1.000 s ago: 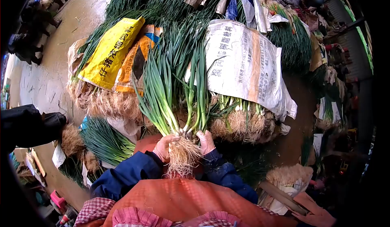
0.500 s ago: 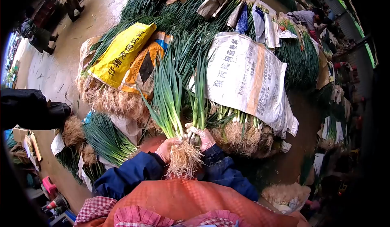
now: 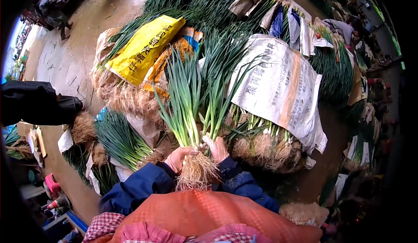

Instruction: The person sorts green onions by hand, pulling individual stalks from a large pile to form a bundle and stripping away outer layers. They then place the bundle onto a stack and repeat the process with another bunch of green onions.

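A bunch of green onions (image 3: 188,120) stands in front of my body, leaves pointing away from me and pale roots (image 3: 197,172) hanging toward my lap. My left hand (image 3: 177,157), in a thin pinkish glove, is closed round the white lower stems on the left. On the other side, my right hand (image 3: 218,150), gloved alike, grips the stems of the right-hand part, its thumb against them. The two parts meet just above the roots, while their leaves spread apart higher up. Fingers behind the stems are partly hidden.
Beyond lie heaped green onions under a yellow sack (image 3: 146,49) and a white printed sack (image 3: 278,80). A smaller green onion pile (image 3: 119,138) lies to the left. Orange mesh cloth (image 3: 204,212) covers my lap. A person (image 3: 51,12) is at far left.
The view has shifted, so the sacks and piles appear farther right. The right-hand stalks now fan out more to the right. Both hands keep hold of the stems.
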### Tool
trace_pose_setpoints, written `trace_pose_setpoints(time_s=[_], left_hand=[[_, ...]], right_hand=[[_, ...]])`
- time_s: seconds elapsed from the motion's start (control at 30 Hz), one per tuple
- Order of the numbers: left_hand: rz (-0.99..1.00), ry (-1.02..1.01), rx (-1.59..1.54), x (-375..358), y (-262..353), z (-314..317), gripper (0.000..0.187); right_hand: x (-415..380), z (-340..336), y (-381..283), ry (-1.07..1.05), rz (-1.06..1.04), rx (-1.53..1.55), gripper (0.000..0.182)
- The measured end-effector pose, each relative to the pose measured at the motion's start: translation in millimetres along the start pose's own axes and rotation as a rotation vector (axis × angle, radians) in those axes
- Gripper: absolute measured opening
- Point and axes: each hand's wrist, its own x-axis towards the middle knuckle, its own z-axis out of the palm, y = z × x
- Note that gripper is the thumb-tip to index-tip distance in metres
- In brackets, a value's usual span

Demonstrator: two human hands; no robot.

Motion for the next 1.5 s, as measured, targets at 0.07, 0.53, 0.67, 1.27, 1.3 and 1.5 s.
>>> trace_pose_setpoints(time_s=[0.07, 0.53, 0.67, 1.27, 1.3, 1.5], left_hand=[[-0.105, -0.089, -0.188, 6, 3, 9, 0.018], [-0.080, -0.123, -0.136, 2, 8, -1, 0.032], [-0.099, -0.068, -0.244, 5, 10, -9, 0.034], [-0.059, -0.226, -0.271, -27, 31, 24, 0.031], [-0.034, -0.241, -0.258, -30, 32, 30, 0.032], [-0.085, -0.453, -0.421, -35, 47, 40, 0.028]], right_hand=[[-19, 3, -11, 0.137, 0.010, 0.147, 0.025], [17, 21, -10, 0.493, 0.310, 0.539, 0.012], [-23, 40, -10, 0.551, -0.148, 0.508, 0.011], [32, 26, -24, 0.113, 0.069, 1.005, 0.025], [34, 26, -28, 0.068, 0.079, 1.037, 0.023], [-8, 39, -46, 0.171, -0.195, 0.317, 0.024]])
